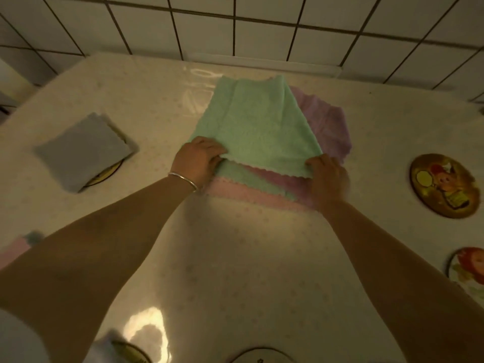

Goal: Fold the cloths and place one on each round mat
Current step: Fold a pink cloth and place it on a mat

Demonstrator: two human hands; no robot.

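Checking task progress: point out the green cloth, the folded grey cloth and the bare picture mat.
green cloth [251,121]: head view, middle of top layer.
grey cloth [83,148]: head view, centre of fold.
picture mat [445,186]: head view, middle of face.

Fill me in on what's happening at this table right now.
A person is folding a green cloth on top of a pile with a purple cloth and a pink cloth. The left hand and right hand each pinch a near corner of the doubled-over green cloth. A grey folded cloth already sits on a round mat to the left. Another round mat on the right is bare.
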